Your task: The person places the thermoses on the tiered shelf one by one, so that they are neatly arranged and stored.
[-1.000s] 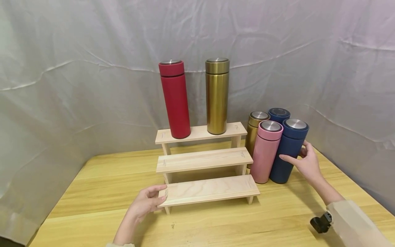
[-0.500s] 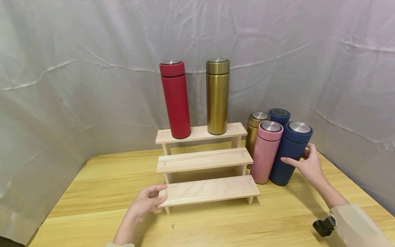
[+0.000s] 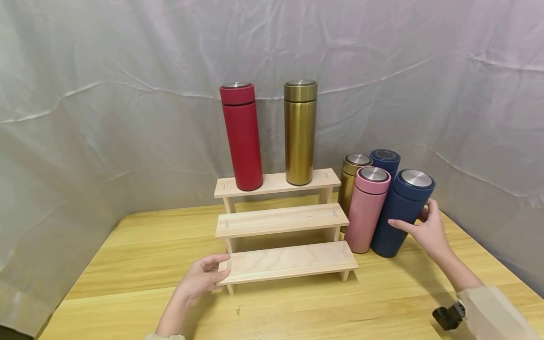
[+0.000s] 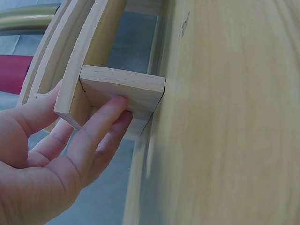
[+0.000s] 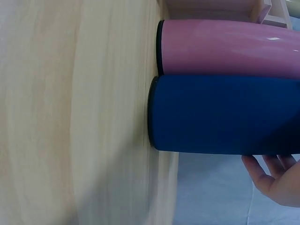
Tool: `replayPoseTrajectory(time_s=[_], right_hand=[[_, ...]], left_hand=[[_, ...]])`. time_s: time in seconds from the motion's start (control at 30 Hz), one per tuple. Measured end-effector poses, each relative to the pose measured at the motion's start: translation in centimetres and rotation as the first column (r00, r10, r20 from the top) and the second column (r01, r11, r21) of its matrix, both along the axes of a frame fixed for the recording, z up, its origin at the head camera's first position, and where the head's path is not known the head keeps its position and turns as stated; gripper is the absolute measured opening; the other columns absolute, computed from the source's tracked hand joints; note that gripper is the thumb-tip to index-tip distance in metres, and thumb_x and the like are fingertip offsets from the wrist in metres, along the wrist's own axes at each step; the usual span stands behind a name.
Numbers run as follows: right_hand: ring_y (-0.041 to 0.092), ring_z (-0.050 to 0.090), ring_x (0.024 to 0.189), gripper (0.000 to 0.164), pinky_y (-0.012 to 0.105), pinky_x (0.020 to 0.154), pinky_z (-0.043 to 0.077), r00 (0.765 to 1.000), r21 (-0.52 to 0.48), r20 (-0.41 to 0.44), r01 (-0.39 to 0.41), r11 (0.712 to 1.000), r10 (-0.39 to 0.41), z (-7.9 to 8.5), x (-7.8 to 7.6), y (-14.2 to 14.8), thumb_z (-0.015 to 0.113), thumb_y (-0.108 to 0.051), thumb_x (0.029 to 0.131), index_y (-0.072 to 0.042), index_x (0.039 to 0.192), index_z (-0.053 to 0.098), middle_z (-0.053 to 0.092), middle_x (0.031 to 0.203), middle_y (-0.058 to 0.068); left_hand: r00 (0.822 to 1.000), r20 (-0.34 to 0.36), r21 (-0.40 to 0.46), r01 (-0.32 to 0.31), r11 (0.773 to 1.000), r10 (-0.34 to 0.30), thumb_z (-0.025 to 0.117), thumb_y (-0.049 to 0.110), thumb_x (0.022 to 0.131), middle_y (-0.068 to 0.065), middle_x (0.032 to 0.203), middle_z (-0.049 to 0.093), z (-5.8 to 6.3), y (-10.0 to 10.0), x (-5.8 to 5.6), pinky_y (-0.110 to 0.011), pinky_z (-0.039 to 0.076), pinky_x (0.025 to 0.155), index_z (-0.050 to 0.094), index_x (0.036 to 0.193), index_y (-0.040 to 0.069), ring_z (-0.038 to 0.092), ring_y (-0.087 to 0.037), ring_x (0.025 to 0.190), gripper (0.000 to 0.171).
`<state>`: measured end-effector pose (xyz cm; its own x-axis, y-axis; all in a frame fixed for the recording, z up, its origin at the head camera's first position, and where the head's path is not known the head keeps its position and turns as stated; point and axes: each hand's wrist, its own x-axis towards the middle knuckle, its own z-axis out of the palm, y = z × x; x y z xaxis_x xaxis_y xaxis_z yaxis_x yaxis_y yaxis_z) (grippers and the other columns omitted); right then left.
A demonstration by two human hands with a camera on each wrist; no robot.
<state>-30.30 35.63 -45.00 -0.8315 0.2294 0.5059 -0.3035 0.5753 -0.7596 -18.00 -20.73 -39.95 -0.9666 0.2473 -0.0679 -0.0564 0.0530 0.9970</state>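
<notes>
In the head view my left hand (image 3: 201, 277) holds the left end of the lowest step of a three-step wooden display stand (image 3: 289, 261). The left wrist view shows fingertips (image 4: 120, 101) against its end support (image 4: 124, 79). At the right, my right hand (image 3: 428, 232) grips the front blue thermos (image 3: 397, 215), thumb on the near side and other fingers partly hidden behind. That thermos leans right, its base by the table. Beside it stands a pink thermos (image 3: 367, 212). On the top step are a red thermos (image 3: 242, 139) and a tall gold thermos (image 3: 300, 137).
Behind the pink thermos stand a second gold thermos (image 3: 349, 184) and a second blue thermos (image 3: 386, 159), both partly hidden. A wooden table (image 3: 140, 264) carries everything. Grey cloth (image 3: 140, 118) hangs behind and at the sides.
My right hand has shifted slightly right and toward me, and the front blue thermos tilts further right, its top parting from the pink one. The left hand and stand hold still.
</notes>
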Motion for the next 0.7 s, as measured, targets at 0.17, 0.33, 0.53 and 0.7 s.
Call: replayPoseTrajectory(time_s=[0.17,0.33,0.53,0.7], right_hand=[[0.013,0.051,0.09,0.085,0.014,0.066,0.043,1.0,0.022,-0.024,0.003,1.0,-0.002,0.0,0.2,0.0,0.081,-0.022,0.064,-0.029,0.132,0.029,0.051,0.108,0.003],[0.013,0.053,0.087,0.085,0.015,0.062,0.046,0.999,0.026,-0.044,-0.001,1.0,0.002,0.1,0.5,0.1,0.083,-0.019,0.062,-0.028,0.13,0.032,0.053,0.105,0.004],[0.012,0.053,0.088,0.085,0.015,0.062,0.047,0.999,0.018,-0.052,-0.004,1.0,0.005,0.7,1.1,-0.1,0.083,-0.019,0.062,-0.028,0.131,0.033,0.051,0.109,0.003],[0.011,0.054,0.089,0.085,0.015,0.063,0.047,0.997,-0.009,-0.066,-0.029,1.0,0.029,0.7,1.1,0.5,0.081,-0.013,0.063,-0.026,0.132,0.033,0.051,0.112,0.003]], left_hand=[[1.0,0.006,-0.003,-0.008,1.0,0.008,0.062,0.004,0.082,-0.037,0.134,0.019,0.1,0.0,0.0,-0.055,0.04,0.084,0.042,0.123,-0.011,0.014,-0.05,0.122,0.048],[1.0,0.007,-0.005,-0.01,1.0,0.01,0.062,0.004,0.082,-0.037,0.134,0.019,0.1,0.0,0.0,-0.056,0.038,0.086,0.042,0.123,-0.011,0.012,-0.049,0.123,0.048],[1.0,0.001,-0.003,-0.008,1.0,0.008,0.062,0.005,0.082,-0.038,0.133,0.021,0.0,0.0,0.0,-0.055,0.04,0.084,0.041,0.123,-0.011,0.018,-0.051,0.121,0.049],[1.0,0.0,-0.01,-0.011,1.0,0.011,0.062,0.006,0.082,-0.038,0.132,0.024,0.1,0.1,0.1,-0.052,0.042,0.084,0.041,0.123,-0.011,0.025,-0.051,0.119,0.049]])
